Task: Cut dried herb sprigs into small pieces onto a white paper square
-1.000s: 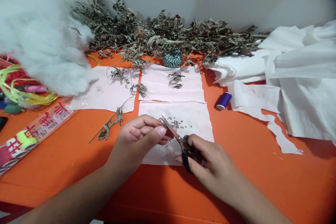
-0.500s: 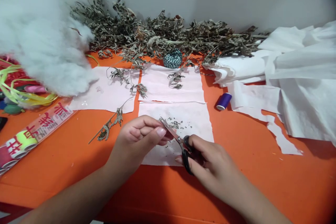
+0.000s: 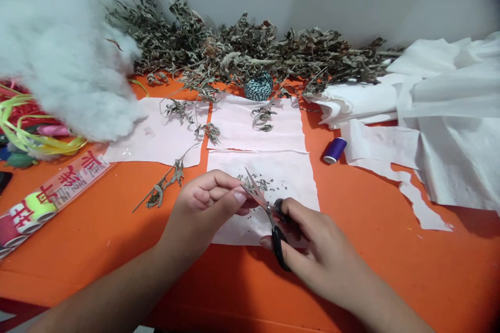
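Observation:
My right hand [image 3: 312,242] grips a pair of small scissors [image 3: 261,195] by their black handles, and the blades stand apart. Close to the blades, my left hand [image 3: 216,197] pinches thumb against fingers on what looks like a bit of dried leaf; most of it is hidden. Beneath both hands lies a white cloth piece [image 3: 297,169] with dark leaf crumbs [image 3: 265,184] scattered on it. To the left of my left hand, a dried sprig [image 3: 160,187] rests on the orange table [image 3: 390,265].
Dried leafy branches [image 3: 234,52] line the wall, with a ball of twine [image 3: 258,86] before them. White stuffing [image 3: 66,57] and packaged thread spools [image 3: 39,205] sit left. A purple spool [image 3: 335,150] and white cloth [image 3: 461,156] lie right. Two more cloth pieces bear sprigs.
The scissor blades have spread from nearly closed to apart, and the lower handle has swung down. My left hand keeps its pinch in almost the same place.

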`<action>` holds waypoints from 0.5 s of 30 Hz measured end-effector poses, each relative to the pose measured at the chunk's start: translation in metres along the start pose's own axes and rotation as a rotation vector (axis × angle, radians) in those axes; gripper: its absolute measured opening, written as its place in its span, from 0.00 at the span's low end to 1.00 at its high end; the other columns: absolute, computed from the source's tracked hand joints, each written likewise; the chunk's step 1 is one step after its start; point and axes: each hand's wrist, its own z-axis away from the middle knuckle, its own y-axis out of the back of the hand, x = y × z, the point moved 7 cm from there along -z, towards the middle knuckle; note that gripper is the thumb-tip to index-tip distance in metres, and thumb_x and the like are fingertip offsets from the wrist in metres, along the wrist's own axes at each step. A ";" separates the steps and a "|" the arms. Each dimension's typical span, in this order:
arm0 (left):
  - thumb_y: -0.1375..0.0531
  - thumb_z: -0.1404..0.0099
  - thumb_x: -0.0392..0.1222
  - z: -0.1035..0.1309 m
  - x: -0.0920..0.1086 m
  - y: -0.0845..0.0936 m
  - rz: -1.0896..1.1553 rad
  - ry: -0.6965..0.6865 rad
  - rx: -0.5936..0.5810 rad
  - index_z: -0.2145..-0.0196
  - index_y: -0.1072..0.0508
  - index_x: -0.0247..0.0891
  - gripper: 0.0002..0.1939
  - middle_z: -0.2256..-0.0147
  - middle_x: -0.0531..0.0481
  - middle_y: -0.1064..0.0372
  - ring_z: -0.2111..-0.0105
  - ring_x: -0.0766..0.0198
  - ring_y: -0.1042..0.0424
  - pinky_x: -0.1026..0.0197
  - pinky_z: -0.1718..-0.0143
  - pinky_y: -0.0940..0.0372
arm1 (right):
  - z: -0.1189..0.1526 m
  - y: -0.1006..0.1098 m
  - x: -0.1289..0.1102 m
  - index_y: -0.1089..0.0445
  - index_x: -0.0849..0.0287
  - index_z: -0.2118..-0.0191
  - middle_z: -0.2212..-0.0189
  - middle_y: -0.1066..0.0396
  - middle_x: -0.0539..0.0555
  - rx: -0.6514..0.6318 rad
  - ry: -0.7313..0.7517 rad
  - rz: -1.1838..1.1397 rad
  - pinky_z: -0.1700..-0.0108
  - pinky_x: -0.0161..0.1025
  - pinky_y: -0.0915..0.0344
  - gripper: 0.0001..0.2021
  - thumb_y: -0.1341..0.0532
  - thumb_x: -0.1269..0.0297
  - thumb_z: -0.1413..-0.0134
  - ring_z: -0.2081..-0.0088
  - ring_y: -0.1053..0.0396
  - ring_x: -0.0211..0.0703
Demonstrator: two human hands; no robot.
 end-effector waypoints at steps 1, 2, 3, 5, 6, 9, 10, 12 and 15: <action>0.30 0.43 0.42 0.000 0.000 0.001 0.001 0.002 0.002 0.72 0.25 0.36 0.09 0.73 0.50 0.19 0.73 0.65 0.20 0.68 0.69 0.26 | 0.000 0.000 0.001 0.49 0.54 0.71 0.79 0.45 0.42 -0.001 -0.002 0.002 0.77 0.31 0.50 0.13 0.41 0.69 0.45 0.78 0.49 0.33; 0.30 0.43 0.42 0.000 -0.001 0.001 0.001 0.005 0.003 0.72 0.25 0.36 0.09 0.73 0.50 0.19 0.73 0.65 0.21 0.68 0.68 0.26 | 0.000 0.000 0.001 0.49 0.54 0.71 0.79 0.44 0.42 0.000 -0.004 0.004 0.77 0.31 0.50 0.13 0.41 0.69 0.45 0.78 0.49 0.33; 0.30 0.43 0.41 -0.001 -0.001 0.002 -0.002 0.009 0.004 0.72 0.25 0.36 0.08 0.73 0.51 0.19 0.74 0.66 0.21 0.69 0.68 0.27 | 0.000 0.000 0.002 0.49 0.54 0.71 0.79 0.44 0.42 0.000 -0.007 0.007 0.77 0.31 0.50 0.13 0.41 0.69 0.45 0.78 0.49 0.33; 0.30 0.43 0.41 -0.001 -0.003 0.003 -0.009 0.018 0.004 0.72 0.25 0.37 0.08 0.73 0.52 0.19 0.74 0.68 0.21 0.69 0.67 0.27 | 0.000 0.000 0.003 0.49 0.54 0.71 0.79 0.45 0.42 0.004 -0.004 0.010 0.77 0.31 0.50 0.13 0.41 0.68 0.44 0.78 0.48 0.33; 0.31 0.43 0.41 -0.001 -0.003 0.003 -0.010 0.019 0.001 0.72 0.25 0.37 0.07 0.73 0.52 0.19 0.74 0.68 0.21 0.70 0.67 0.27 | 0.000 0.000 0.004 0.49 0.54 0.71 0.79 0.45 0.42 0.007 -0.002 0.012 0.77 0.31 0.50 0.13 0.41 0.68 0.44 0.78 0.48 0.33; 0.31 0.42 0.40 -0.002 -0.003 0.002 -0.009 0.008 -0.003 0.72 0.25 0.37 0.07 0.74 0.52 0.19 0.73 0.68 0.21 0.71 0.68 0.27 | 0.000 0.000 0.006 0.50 0.54 0.72 0.80 0.46 0.41 0.011 0.003 0.018 0.77 0.31 0.51 0.13 0.43 0.69 0.42 0.79 0.49 0.33; 0.31 0.42 0.40 -0.002 -0.003 0.002 -0.009 0.004 -0.001 0.73 0.25 0.37 0.07 0.74 0.53 0.19 0.73 0.68 0.21 0.71 0.68 0.27 | 0.001 0.000 0.007 0.50 0.54 0.72 0.80 0.47 0.41 0.013 0.004 0.017 0.77 0.31 0.51 0.13 0.43 0.68 0.42 0.79 0.49 0.33; 0.31 0.42 0.40 -0.002 -0.002 0.002 -0.013 0.004 0.007 0.73 0.25 0.37 0.07 0.75 0.53 0.19 0.73 0.68 0.21 0.71 0.68 0.27 | 0.001 0.000 0.008 0.50 0.54 0.72 0.80 0.47 0.41 0.018 0.002 0.009 0.77 0.31 0.52 0.14 0.42 0.66 0.41 0.79 0.50 0.33; 0.31 0.43 0.40 -0.002 -0.002 0.003 -0.030 0.020 0.015 0.73 0.26 0.37 0.08 0.76 0.53 0.20 0.74 0.66 0.21 0.69 0.69 0.27 | 0.002 -0.001 0.009 0.50 0.54 0.72 0.80 0.48 0.41 0.010 -0.009 -0.017 0.77 0.31 0.52 0.15 0.41 0.65 0.41 0.79 0.50 0.33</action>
